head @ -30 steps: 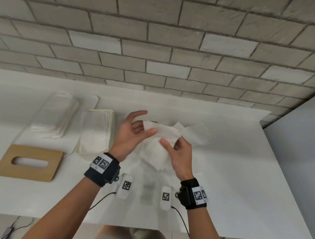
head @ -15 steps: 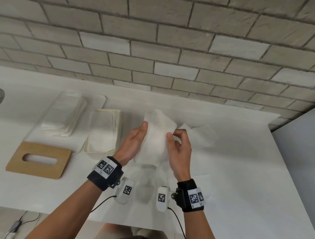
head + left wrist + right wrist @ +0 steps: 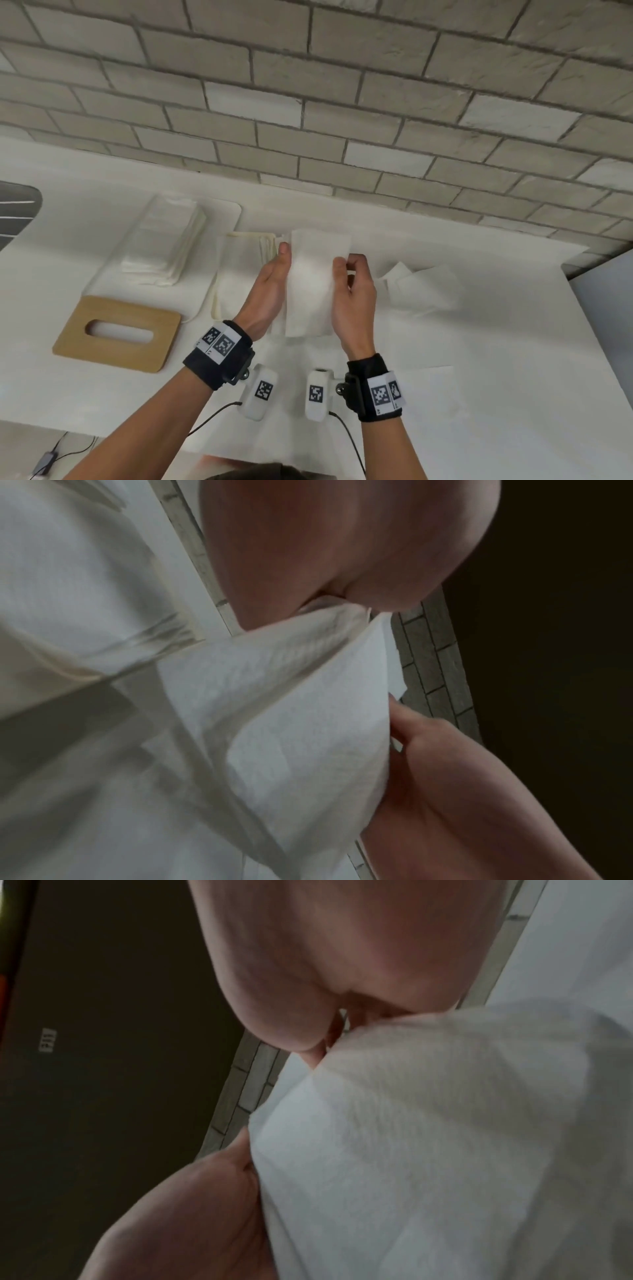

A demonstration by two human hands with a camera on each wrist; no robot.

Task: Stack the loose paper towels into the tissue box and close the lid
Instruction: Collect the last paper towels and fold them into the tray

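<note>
White paper, one folded paper towel [image 3: 313, 281], was held upright at the frame's centre between two hands. The left hand [image 3: 270, 291] was laid along its left edge with thumb up and fingers hidden behind the sheet; the right hand [image 3: 352, 294] pinched its right edge, thumb in front and fingers [image 3: 358, 260] curled behind. No readable writing was seen; only black-and-white square code markers were shown on two wristbands [image 3: 219, 346] and two white wrist cameras [image 3: 260, 390]. One open tissue box [image 3: 236, 274], already partly filled with towels, was partly covered by the left hand, just left of the held towel. One wooden lid [image 3: 116, 334] with an oval slot lay flat at lower left on the tabletop [image 3: 496, 394], apart from the box. One wrapped stack of towels [image 3: 164, 243] sat at upper left on one white tray [image 3: 226, 212]. Loose towels [image 3: 418, 284] lay crumpled at right, count unclear. One flat sheet [image 3: 424, 387] lay at lower right. A brick wall [image 3: 342, 102] filled the top.
</note>
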